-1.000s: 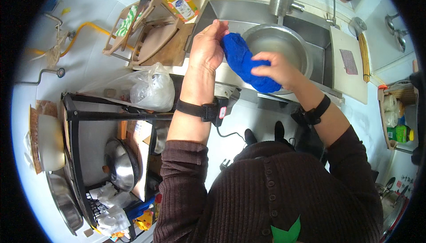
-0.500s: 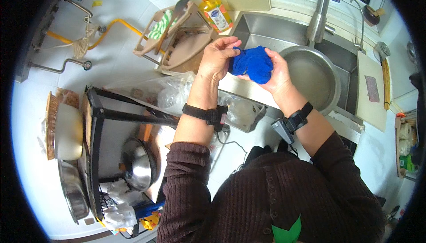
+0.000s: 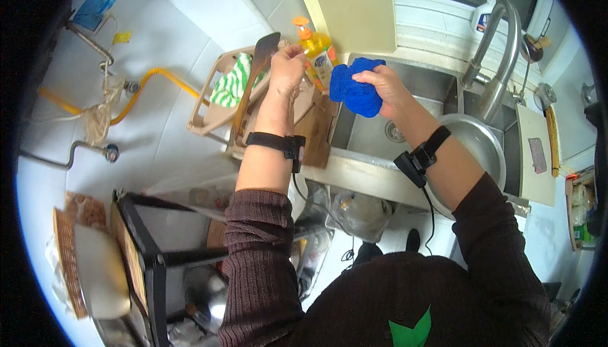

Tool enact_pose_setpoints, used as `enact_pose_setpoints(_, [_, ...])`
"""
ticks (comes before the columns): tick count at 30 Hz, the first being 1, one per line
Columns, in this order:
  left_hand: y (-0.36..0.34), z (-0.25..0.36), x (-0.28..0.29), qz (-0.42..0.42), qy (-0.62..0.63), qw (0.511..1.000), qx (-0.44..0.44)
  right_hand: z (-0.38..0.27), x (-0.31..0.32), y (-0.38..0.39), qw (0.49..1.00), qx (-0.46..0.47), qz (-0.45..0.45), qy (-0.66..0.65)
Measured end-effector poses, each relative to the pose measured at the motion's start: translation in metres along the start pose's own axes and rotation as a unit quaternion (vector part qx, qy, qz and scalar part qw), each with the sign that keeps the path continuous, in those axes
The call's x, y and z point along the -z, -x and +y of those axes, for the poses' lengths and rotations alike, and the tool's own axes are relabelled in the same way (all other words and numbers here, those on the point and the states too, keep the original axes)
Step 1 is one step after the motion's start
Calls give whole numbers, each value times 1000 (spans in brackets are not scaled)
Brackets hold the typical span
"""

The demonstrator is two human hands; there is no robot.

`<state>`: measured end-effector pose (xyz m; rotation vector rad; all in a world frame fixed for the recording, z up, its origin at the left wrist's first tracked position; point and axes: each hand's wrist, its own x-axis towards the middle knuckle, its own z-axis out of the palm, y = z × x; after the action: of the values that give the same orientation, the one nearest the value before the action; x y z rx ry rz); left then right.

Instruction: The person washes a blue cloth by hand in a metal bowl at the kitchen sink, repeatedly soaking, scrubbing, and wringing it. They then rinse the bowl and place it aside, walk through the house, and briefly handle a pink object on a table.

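Observation:
My right hand (image 3: 386, 90) holds a bunched blue cloth (image 3: 361, 90) over the left part of the steel sink (image 3: 354, 125), thumb on top. Beside the soap pump bottle (image 3: 318, 59), which has yellow liquid and an orange pump, is my left hand (image 3: 287, 71). Its fingers are curled together, and whatever they may hold is hidden. Just left of that hand, a spatula (image 3: 266, 48) with a dark blade and wooden handle leans in a beige rack (image 3: 201, 107). A green-and-white striped cloth (image 3: 232, 84) hangs on the rack.
A metal basin (image 3: 472, 133) sits in the sink's right part under the curved faucet (image 3: 506, 49). Behind stand a pale cutting board (image 3: 354, 14) and a spray bottle (image 3: 484, 11). A black-framed shelf (image 3: 155, 239) is at lower left, a yellow hose (image 3: 158, 76) on the wall.
Both hands held the blue cloth before. Now my left hand has let go and moved left to the soap bottle, while my right hand keeps the cloth. The view has shifted.

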<state>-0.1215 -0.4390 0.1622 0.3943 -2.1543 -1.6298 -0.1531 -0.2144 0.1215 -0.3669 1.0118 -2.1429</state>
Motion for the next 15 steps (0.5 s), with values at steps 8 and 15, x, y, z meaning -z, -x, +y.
enact_pose_setpoints(8, [-97, -13, 5, -8, -272, 953, -137, -5, -8, -107, 990, 59, 87, 98])
enact_pose_setpoints(15, [-123, -10, -1, -63, -469, 866, -159, -5, -9, -171, 976, 100, 130, 145])
